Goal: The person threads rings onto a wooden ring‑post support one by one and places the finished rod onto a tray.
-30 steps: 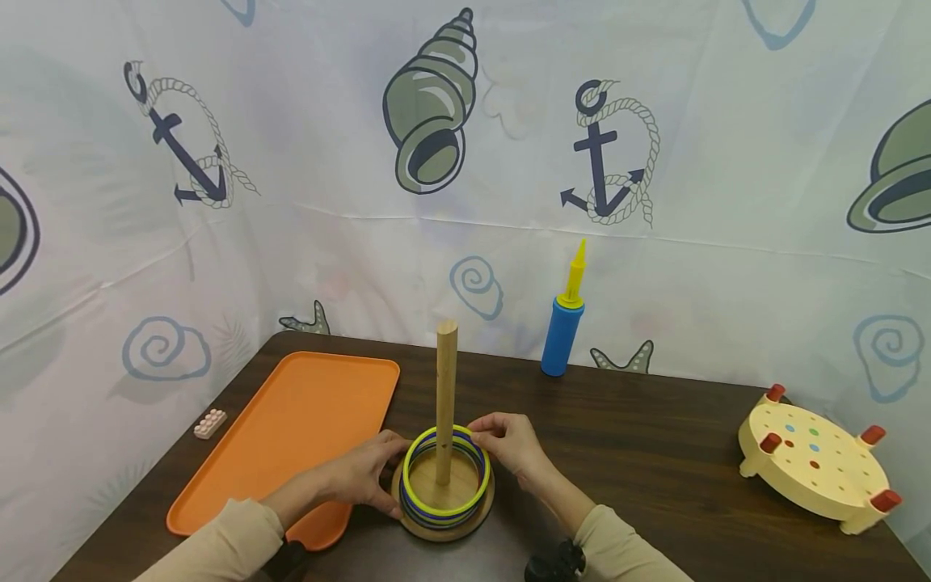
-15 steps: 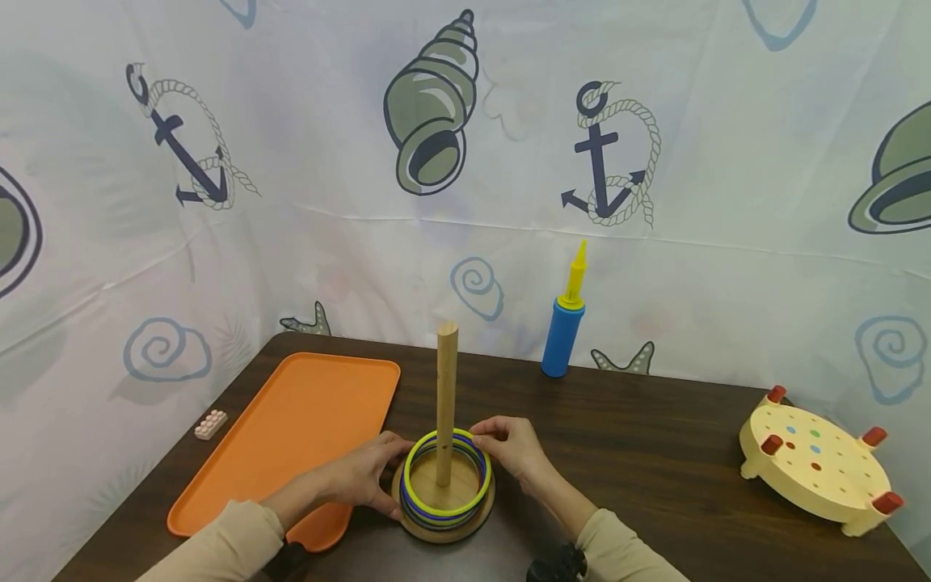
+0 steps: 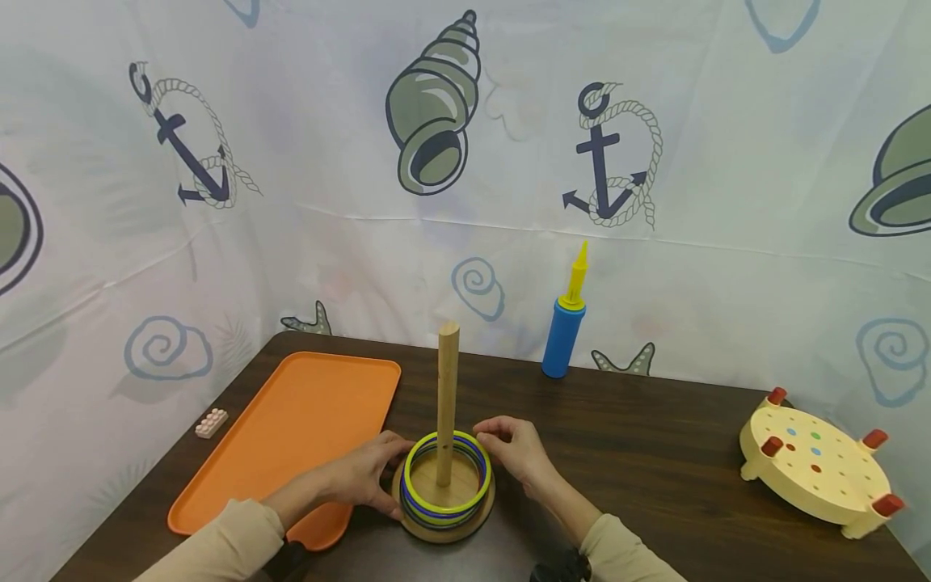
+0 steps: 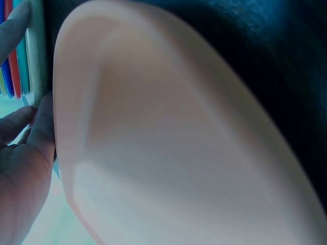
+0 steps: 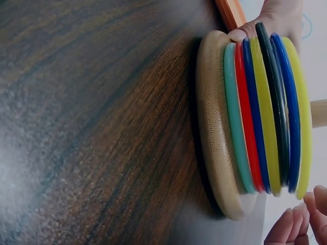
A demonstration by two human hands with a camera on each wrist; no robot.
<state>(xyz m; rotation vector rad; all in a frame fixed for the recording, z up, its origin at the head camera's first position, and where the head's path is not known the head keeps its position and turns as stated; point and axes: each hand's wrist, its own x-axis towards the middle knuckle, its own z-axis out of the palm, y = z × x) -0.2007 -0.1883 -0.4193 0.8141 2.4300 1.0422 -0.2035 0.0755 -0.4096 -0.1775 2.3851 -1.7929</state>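
A wooden ring-toss stand with a round base [image 3: 442, 537] and an upright post [image 3: 448, 388] stands before me. Several coloured rings lie stacked round the post: turquoise, red, blue, yellow and a dark green ring [image 5: 278, 107]. A yellow ring [image 5: 302, 117] is uppermost. My left hand [image 3: 366, 475] holds the left side of the base, thumb toward me and fingers behind; in the right wrist view its thumb touches the base's edge by the rings. At the stack's far right, my right hand [image 3: 520, 454] has bent fingers close to the yellow ring, holding nothing.
An orange tray [image 3: 305, 428] lies left of the stand, with a pink toy brick [image 3: 211, 423] beside it. A blue and yellow hand pump [image 3: 562, 335] stands at the back. A cream peg stool [image 3: 815, 461] with red feet lies upturned at the right.
The yellow ring has dropped slightly at its far side onto the stack. My right fingers have let go of it and drawn a little to the right. The left hand stays put.
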